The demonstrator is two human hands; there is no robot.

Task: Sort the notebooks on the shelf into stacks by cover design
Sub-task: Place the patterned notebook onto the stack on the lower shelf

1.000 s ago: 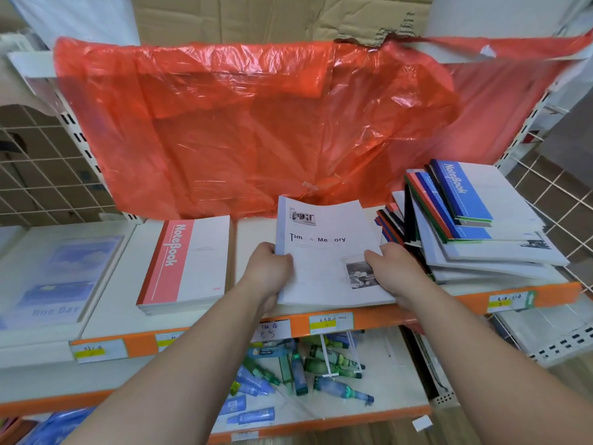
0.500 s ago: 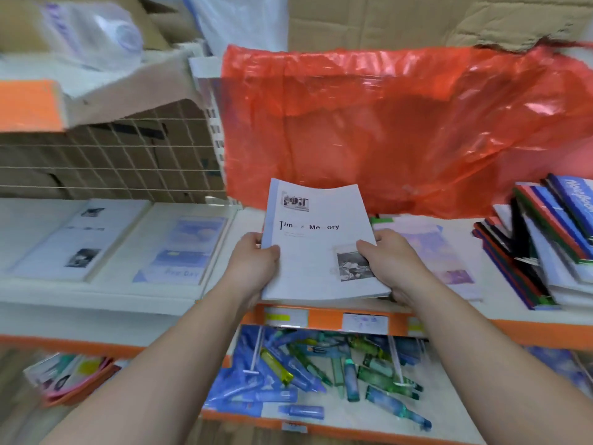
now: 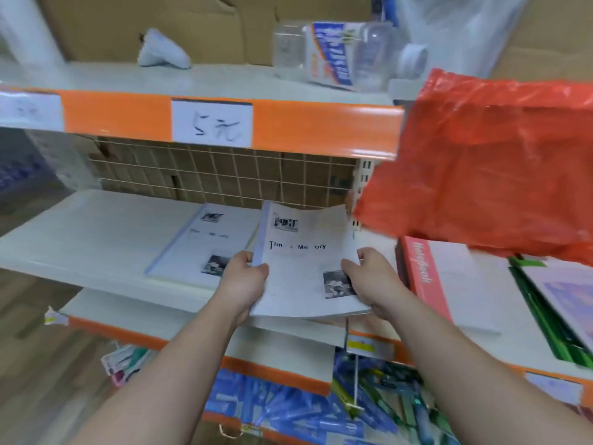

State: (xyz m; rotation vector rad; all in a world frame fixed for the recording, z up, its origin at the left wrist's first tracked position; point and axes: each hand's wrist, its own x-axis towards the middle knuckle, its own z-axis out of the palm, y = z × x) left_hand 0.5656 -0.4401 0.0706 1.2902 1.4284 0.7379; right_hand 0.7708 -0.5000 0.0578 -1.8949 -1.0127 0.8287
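I hold a white "Time & Memory" notebook (image 3: 305, 264) in both hands above the shelf edge. My left hand (image 3: 244, 281) grips its left edge and my right hand (image 3: 369, 277) grips its lower right side, thumb on the cover. A notebook with the same cover (image 3: 199, 242) lies flat on the white shelf (image 3: 90, 229) just left of it. To the right lie a red-spined "Notebook" (image 3: 449, 284) and a stack with green edges and a purple cover (image 3: 558, 303).
A red plastic sheet (image 3: 487, 165) hangs at the right over the shelf back. The upper shelf carries an orange strip with a price label (image 3: 211, 123) and a clear bottle (image 3: 343, 53). A lower shelf holds several blue and green pens (image 3: 321, 412).
The view has swung left along the shelf. My hands carried the notebook left, from in front of the red sheet to beside the matching notebook on the shelf.
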